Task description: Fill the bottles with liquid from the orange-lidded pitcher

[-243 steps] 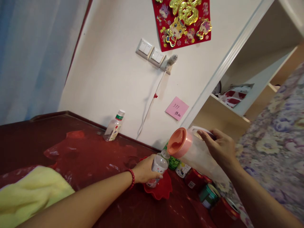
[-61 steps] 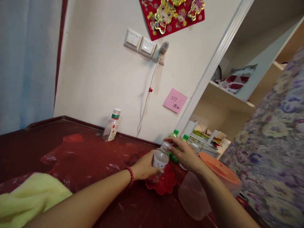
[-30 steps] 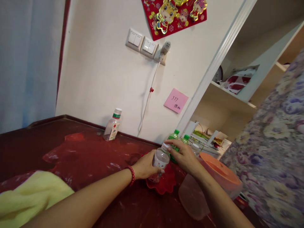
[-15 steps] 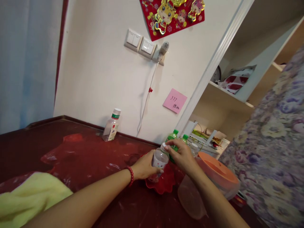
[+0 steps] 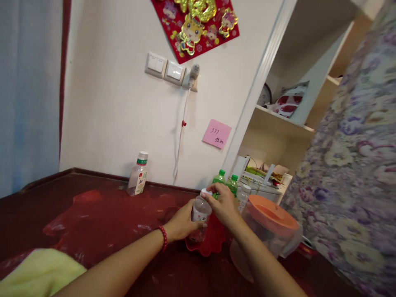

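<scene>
Since eight seconds back, we are no longer tipping the translucent plastic pitcher with the orange lid [image 5: 269,231]; it is standing on the dark red tabletop [image 5: 102,214], just beside our right arm. Our left hand [image 5: 181,225] is clenching the small clear plastic bottle [image 5: 199,214], which is standing in the red scalloped dish [image 5: 208,247]. Our right hand [image 5: 222,204] is pinching the bottle's white cap [image 5: 205,192].

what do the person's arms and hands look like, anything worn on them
Both forearms are bare, with no sleeves in view and no gloves. The left hand has a bracelet of round red beads around the wrist. The right hand shows no bracelet or watch; no rings can be made out on either hand.
</scene>
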The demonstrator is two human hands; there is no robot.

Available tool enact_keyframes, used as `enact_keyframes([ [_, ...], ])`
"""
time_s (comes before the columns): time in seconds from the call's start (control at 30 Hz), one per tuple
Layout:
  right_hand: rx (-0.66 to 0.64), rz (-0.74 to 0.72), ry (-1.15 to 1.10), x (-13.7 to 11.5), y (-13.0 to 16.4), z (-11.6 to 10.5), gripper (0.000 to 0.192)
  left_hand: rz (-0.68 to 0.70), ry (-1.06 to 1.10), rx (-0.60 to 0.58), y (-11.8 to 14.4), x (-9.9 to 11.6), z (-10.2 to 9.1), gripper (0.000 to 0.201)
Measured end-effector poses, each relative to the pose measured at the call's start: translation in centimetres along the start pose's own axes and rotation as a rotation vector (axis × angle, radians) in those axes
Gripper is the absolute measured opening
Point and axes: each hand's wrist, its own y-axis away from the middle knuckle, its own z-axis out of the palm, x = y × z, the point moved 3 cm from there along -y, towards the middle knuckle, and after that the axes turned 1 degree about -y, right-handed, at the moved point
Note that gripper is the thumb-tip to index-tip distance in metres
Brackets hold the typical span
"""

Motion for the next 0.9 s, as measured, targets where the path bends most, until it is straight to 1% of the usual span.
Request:
enact_keyframes([
  [0.07,0.042,0.015,-0.022,-0.2,0.2,0.4,0.018,0.015,0.021,-0.010,-0.1,0.1,0.0,0.067],
  [0.2,0.060,0.004,-0.121,-0.3,0.5,0.6,0.005,0.024,0.019,-0.010,-0.2,0.4,0.0,0.066],
  [0.27,0.089,0.021,-0.157,-0.2,0.7,0.7,0.007,0.011,0.009,-0.018,-0.4,0.4,0.2,0.063],
  [0.33,0.146,0.062,-0.173,0.0,0.9,0.9,0.011,0.002,0.020,-0.035,-0.6,0.5,0.3,0.062],
  [0.5,0.269,0.145,-0.205,-0.2,1.3,1.6,0.021,-0.052,0.119,-0.109,-0.8,1.2,0.7,0.068],
  [0.63,0.297,0.203,-0.200,-0.5,1.1,1.5,0.026,-0.035,0.053,-0.099,-0.8,1.5,0.6,0.065],
  [0.73,0.269,0.244,-0.178,-0.7,0.9,1.0,0.029,-0.040,-0.019,-0.087,-0.8,1.1,0.4,0.070],
  [0.8,0.223,0.205,-0.173,-1.1,1.2,0.6,0.026,-0.049,-0.050,-0.071,-0.8,1.0,0.3,0.073],
  [0.83,0.198,0.154,-0.159,-1.5,1.6,0.3,0.027,-0.049,-0.058,-0.067,-0.8,1.1,0.3,0.073],
  [0.9,0.148,-0.001,-0.100,-2.3,2.8,-0.4,0.037,-0.033,-0.058,-0.059,-0.8,1.4,0.4,0.072],
])
